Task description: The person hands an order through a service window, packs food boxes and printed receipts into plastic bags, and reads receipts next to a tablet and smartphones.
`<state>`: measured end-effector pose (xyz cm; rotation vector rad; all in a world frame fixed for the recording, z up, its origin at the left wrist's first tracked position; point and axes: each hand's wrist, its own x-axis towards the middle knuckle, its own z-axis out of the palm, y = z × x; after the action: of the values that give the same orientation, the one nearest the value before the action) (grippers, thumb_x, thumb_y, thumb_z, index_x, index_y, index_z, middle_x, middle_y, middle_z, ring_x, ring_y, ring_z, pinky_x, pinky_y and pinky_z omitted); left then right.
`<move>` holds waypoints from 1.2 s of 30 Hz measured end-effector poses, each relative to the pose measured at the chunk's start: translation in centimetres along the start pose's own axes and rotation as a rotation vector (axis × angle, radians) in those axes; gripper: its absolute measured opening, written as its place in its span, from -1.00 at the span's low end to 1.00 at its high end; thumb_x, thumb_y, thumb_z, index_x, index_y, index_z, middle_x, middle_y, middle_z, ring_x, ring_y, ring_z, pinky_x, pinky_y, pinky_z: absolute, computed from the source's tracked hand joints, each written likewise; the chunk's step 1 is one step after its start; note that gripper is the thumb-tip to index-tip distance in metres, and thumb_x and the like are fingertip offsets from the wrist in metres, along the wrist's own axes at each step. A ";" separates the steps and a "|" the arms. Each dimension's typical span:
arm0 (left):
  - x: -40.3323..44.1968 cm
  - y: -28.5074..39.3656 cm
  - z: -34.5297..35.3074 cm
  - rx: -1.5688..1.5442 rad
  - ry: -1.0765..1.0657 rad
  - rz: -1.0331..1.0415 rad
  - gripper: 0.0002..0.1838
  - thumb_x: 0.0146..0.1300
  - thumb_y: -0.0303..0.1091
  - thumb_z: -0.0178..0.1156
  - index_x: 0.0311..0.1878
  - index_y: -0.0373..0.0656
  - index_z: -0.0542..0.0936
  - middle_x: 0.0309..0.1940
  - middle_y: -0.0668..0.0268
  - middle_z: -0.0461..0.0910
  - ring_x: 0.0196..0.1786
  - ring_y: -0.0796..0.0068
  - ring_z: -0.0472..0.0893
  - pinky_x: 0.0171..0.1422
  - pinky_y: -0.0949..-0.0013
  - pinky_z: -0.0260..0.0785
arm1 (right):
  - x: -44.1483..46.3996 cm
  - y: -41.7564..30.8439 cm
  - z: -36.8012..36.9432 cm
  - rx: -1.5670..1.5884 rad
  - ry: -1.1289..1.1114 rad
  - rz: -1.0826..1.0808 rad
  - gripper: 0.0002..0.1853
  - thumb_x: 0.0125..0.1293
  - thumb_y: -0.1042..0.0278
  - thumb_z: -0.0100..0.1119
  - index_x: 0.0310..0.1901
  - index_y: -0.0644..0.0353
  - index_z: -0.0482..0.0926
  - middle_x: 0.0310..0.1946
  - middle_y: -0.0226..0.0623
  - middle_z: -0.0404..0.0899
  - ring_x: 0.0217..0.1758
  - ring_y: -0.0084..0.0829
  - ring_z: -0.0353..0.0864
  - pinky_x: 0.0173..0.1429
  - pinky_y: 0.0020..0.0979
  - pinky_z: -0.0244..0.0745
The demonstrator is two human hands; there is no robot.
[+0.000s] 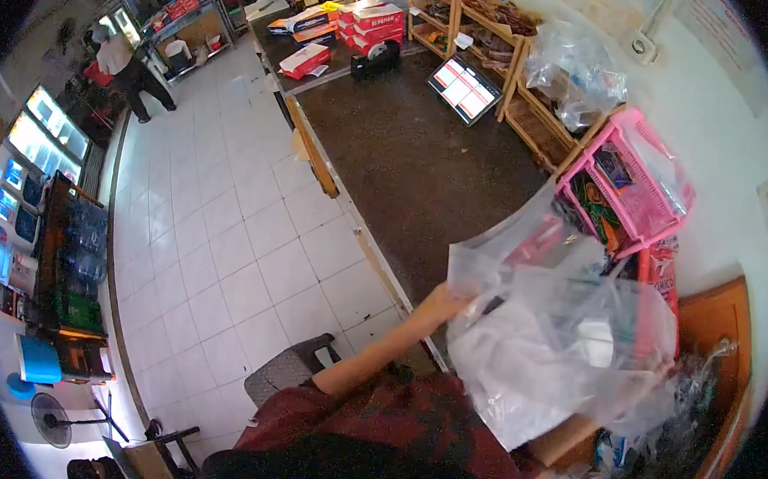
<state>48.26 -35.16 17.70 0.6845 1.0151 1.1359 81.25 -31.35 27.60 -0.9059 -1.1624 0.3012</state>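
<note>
A clear plastic bag [519, 351] is spread between my two hands, over the near right end of the dark counter. My left hand [451, 305] pinches its left edge, fingers closed. At the opposite side, my right hand [650, 379] shows dimly through the film and appears closed on the bag; its fingers are partly hidden. A small white shape [596, 343] is visible through the plastic; I cannot make out what it is. Just beyond the bag stands a pink plastic basket [663, 192] holding small packets.
On the dark counter [381, 150] are a tablet [466, 89], red and white boxes [377, 27] and a black device [376, 61]. Wooden racks [544, 117] line the wall. A grey chair [290, 374] is by my left arm. A person [120, 65] stands far off on the tiled floor.
</note>
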 end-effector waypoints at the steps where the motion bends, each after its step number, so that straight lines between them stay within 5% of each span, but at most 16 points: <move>1: -0.1 -0.4 -0.5 0.003 -0.006 -0.011 -0.38 0.06 -0.29 0.26 0.17 -0.22 0.25 -0.07 0.29 0.46 -0.08 0.52 0.47 0.04 0.42 0.30 | 0.6 -0.5 -1.6 -0.010 0.006 0.006 -0.42 0.33 0.08 -0.22 0.28 0.25 0.04 0.28 -0.12 0.06 0.31 -0.24 0.13 0.29 -0.24 0.14; 4: 0.6 -3.8 -2.3 -0.074 0.038 0.193 -0.33 0.07 -0.27 0.26 0.19 -0.19 0.16 -0.02 0.27 0.40 0.00 0.47 0.42 0.04 0.38 0.30 | 3.5 1.2 -9.4 -0.285 0.020 0.283 -0.39 0.31 0.05 -0.17 0.28 0.27 0.04 0.25 -0.03 0.10 0.25 -0.16 0.22 0.26 -0.22 0.19; 7: -1.2 -1.9 -1.7 -0.072 0.009 0.109 -0.30 0.06 -0.31 0.25 0.22 -0.18 0.12 0.03 0.29 0.35 0.07 0.46 0.37 0.12 0.36 0.25 | 3.2 1.5 -12.7 -0.113 0.091 0.451 -0.42 0.28 0.11 -0.06 0.22 0.31 0.16 0.16 0.05 0.24 0.15 -0.16 0.35 0.16 -0.23 0.30; 9: -1.5 -2.0 -1.4 -0.087 -0.037 0.138 -0.29 0.06 -0.33 0.24 0.24 -0.17 0.11 0.07 0.27 0.31 0.12 0.44 0.32 0.19 0.35 0.17 | 1.4 1.8 -10.9 -1.111 0.095 0.047 -0.60 0.32 0.28 -0.11 0.13 0.31 0.28 0.13 -0.04 0.27 0.09 -0.13 0.35 0.15 -0.22 0.30; 10: -1.6 -1.9 -1.2 -0.103 -0.083 0.171 -0.28 0.06 -0.35 0.23 0.26 -0.17 0.09 0.12 0.25 0.27 0.18 0.42 0.27 0.25 0.34 0.10 | -0.8 1.4 -6.8 -1.005 -0.068 -0.457 -0.65 0.29 0.31 -0.05 0.03 0.34 0.39 0.09 -0.12 0.35 0.04 -0.22 0.41 0.14 -0.32 0.29; 12: -2.1 -1.1 -1.1 0.155 -0.145 0.237 -0.23 0.05 -0.34 0.24 0.29 -0.15 0.04 0.17 0.25 0.22 0.20 0.39 0.25 0.26 0.33 0.09 | -3.3 3.0 -3.9 -0.513 -0.460 0.449 -0.61 0.29 0.38 -0.08 0.14 0.29 0.31 0.15 -0.14 0.31 0.18 -0.32 0.30 0.28 -0.38 0.10; 15: -4.3 2.9 0.6 0.408 -0.364 0.278 -0.15 0.02 -0.32 0.27 0.32 -0.14 -0.01 0.23 0.23 0.13 0.24 0.35 0.20 0.29 0.31 0.06 | -10.7 5.6 4.9 -0.221 -0.972 0.500 -0.14 0.04 0.39 0.21 0.31 0.27 -0.11 0.34 -0.20 -0.08 0.38 -0.42 -0.09 0.39 -0.39 -0.20; 17: -6.2 4.8 1.0 0.407 -0.495 0.249 -0.12 0.00 -0.31 0.29 0.32 -0.14 -0.02 0.26 0.21 0.10 0.26 0.34 0.17 0.30 0.31 0.03 | -14.0 3.5 9.3 0.290 -1.013 0.674 -0.29 -0.03 0.45 0.23 0.20 0.33 0.17 0.13 -0.16 0.29 0.19 -0.38 0.27 0.24 -0.40 0.15; 18: -7.0 5.4 0.6 0.508 -0.372 0.324 -0.12 -0.01 -0.30 0.30 0.32 -0.13 -0.01 0.22 0.22 0.17 0.22 0.35 0.23 0.27 0.32 0.09 | -14.9 3.9 9.7 0.302 -1.018 0.676 -0.29 -0.03 0.45 0.23 0.20 0.33 0.17 0.13 -0.16 0.29 0.19 -0.38 0.27 0.24 -0.40 0.15; 20: -8.5 6.2 -0.7 0.616 -0.237 0.400 -0.12 -0.02 -0.29 0.31 0.32 -0.12 0.00 0.18 0.23 0.24 0.17 0.36 0.29 0.23 0.33 0.14 | -16.6 4.3 10.2 0.111 -1.123 1.013 -0.60 -0.04 0.56 0.14 -0.07 0.32 0.44 -0.30 -0.31 0.51 -0.25 -0.48 0.50 -0.15 -0.49 0.41; 23: -11.0 5.7 -3.0 0.221 0.184 0.132 -0.10 -0.04 -0.29 0.33 0.32 -0.09 0.01 0.04 0.29 0.39 0.05 0.40 0.41 0.12 0.38 0.27 | -12.7 1.0 11.4 0.299 -0.743 0.937 -0.82 -0.04 0.59 0.08 -0.32 0.28 0.50 -0.59 -0.48 0.45 -0.59 -0.63 0.40 -0.52 -0.59 0.32; 25: -12.6 3.7 -5.1 0.242 0.474 -0.037 -0.22 0.00 -0.29 0.30 0.28 -0.08 0.13 -0.06 0.34 0.47 -0.07 0.47 0.48 0.01 0.40 0.34 | -9.9 -0.5 11.6 0.332 -0.878 0.898 -0.85 0.01 0.58 0.02 -0.32 0.26 0.48 -0.58 -0.46 0.44 -0.63 -0.65 0.39 -0.58 -0.61 0.29; 27: -13.0 -1.6 -10.2 0.485 0.129 -0.505 -0.37 0.09 -0.26 0.23 0.21 -0.16 0.24 -0.06 0.30 0.47 -0.11 0.50 0.49 -0.04 0.42 0.36 | -8.8 -1.5 12.3 0.328 -0.998 0.794 -0.85 0.00 0.58 0.02 -0.33 0.26 0.48 -0.60 -0.44 0.43 -0.68 -0.65 0.36 -0.64 -0.59 0.25; 29: -16.2 -3.2 -7.6 -0.284 0.142 -0.218 -0.58 0.21 -0.06 0.08 -0.07 -0.24 0.50 -0.28 0.32 0.55 -0.20 0.55 0.53 -0.14 0.43 0.39 | -7.3 -2.2 13.5 0.369 -1.166 0.787 -0.85 0.00 0.56 0.02 -0.33 0.28 0.48 -0.59 -0.40 0.44 -0.69 -0.62 0.38 -0.62 -0.58 0.29; 33: -17.7 -5.4 -12.5 -0.462 0.176 -0.058 -0.65 0.24 -0.14 0.05 -0.13 -0.27 0.52 -0.38 0.31 0.58 -0.22 0.57 0.55 -0.13 0.45 0.37 | -5.8 -2.2 17.2 0.142 -1.365 0.420 -0.81 0.01 0.52 0.06 -0.28 0.33 0.48 -0.52 -0.30 0.51 -0.55 -0.59 0.48 -0.53 -0.54 0.40; 36: -17.1 -1.0 -13.5 -0.131 0.365 -0.048 -0.73 0.20 -0.22 0.12 -0.25 -0.26 0.55 -0.40 0.30 0.58 -0.27 0.55 0.55 -0.12 0.46 0.37 | -5.9 0.4 19.8 0.054 -1.227 0.183 -0.77 -0.02 0.46 0.20 -0.30 0.33 0.47 -0.53 -0.27 0.51 -0.48 -0.53 0.49 -0.46 -0.46 0.43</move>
<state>34.88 -52.38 16.40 0.3518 1.2430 1.3006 61.49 -25.84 25.48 -0.7549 -2.1636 1.1304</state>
